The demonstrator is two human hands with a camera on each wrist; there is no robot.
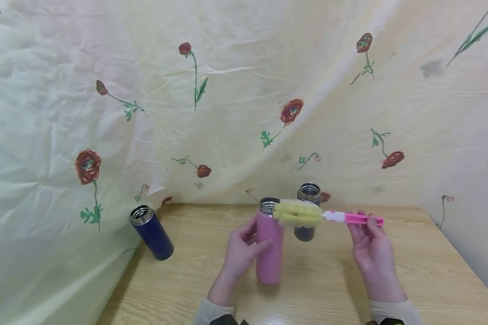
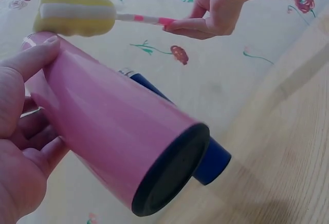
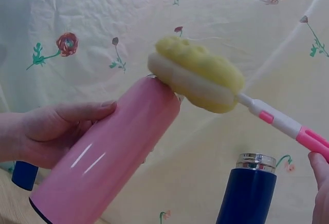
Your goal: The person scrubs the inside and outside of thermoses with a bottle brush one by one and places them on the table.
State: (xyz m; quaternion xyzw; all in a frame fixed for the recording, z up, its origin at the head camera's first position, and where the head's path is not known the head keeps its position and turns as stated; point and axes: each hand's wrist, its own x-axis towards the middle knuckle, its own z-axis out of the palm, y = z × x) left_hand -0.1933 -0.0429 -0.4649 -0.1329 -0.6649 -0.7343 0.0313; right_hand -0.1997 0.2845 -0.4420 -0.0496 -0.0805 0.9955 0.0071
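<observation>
My left hand grips a pink bottle around its upper half, thumb across the front. The bottle has no lid on, and its steel mouth faces up. In my right hand is a bottle brush, pinched by its pink and white handle. The brush's yellow and white sponge head lies sideways right at the bottle's mouth, overlapping its rim in the head view. The right wrist view shows the sponge head over the mouth end of the pink bottle.
Behind the brush stands a dark blue bottle with an open steel mouth. Another blue bottle stands at the left of the wooden table. A flower-patterned cloth hangs behind and along the left side.
</observation>
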